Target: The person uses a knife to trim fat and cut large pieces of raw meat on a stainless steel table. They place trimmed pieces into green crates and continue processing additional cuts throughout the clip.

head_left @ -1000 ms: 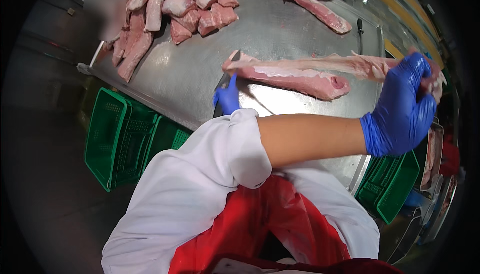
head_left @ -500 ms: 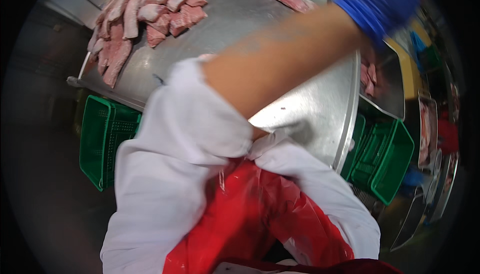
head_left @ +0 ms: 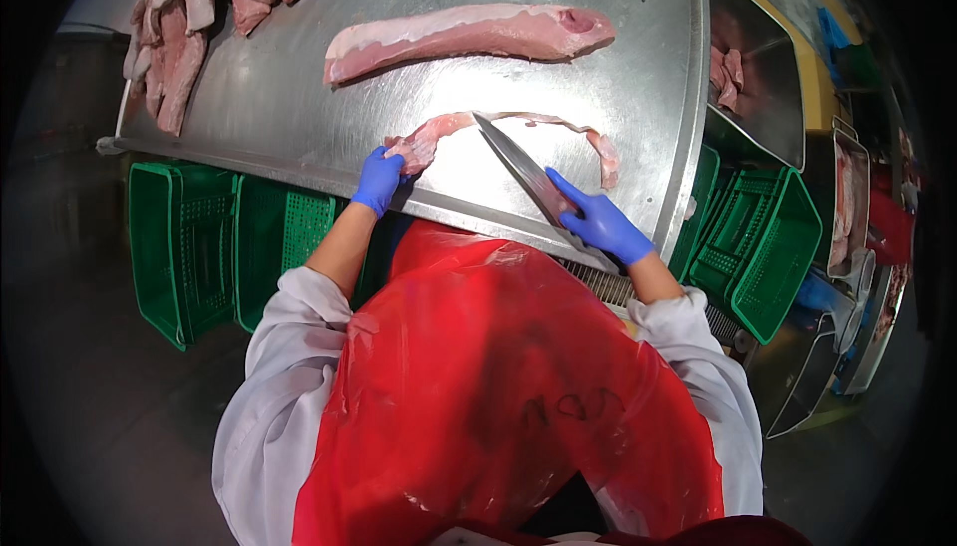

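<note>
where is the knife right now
In the head view, the knife is in the right hand, just right of centre, over the near side of the steel table, its tip by the thin curved meat strip.

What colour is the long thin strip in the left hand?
The strip is pink with whitish parts; it shows best in the head view.

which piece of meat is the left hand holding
The thin curved strip, lowest in view: the left hand grips its left end. The long thick piece lies beyond it, clear of that hand, as do the heaped pieces at upper left.
</note>
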The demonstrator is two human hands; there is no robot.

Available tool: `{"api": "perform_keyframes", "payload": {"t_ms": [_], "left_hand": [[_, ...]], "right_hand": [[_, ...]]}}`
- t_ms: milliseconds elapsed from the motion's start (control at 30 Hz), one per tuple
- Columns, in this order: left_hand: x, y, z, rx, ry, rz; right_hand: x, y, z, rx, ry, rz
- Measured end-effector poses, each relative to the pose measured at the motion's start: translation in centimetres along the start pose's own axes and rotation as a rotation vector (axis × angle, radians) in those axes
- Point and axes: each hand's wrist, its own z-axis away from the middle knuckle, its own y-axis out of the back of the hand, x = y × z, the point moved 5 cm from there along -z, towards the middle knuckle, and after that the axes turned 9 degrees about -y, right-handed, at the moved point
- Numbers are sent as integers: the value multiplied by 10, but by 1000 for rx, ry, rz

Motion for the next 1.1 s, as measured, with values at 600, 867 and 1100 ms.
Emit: {"api": "perform_keyframes", "payload": {"t_ms": [600, 867, 1100], "left_hand": [[59, 118, -49, 126, -515, -65], [99, 281, 33, 331, -351, 142], [95, 151, 37, 205, -376, -1293]], "right_hand": [[-114, -63, -147, 71, 177, 474], [-47, -34, -72, 154, 180, 260], [77, 18, 53, 585, -134, -446]]}}
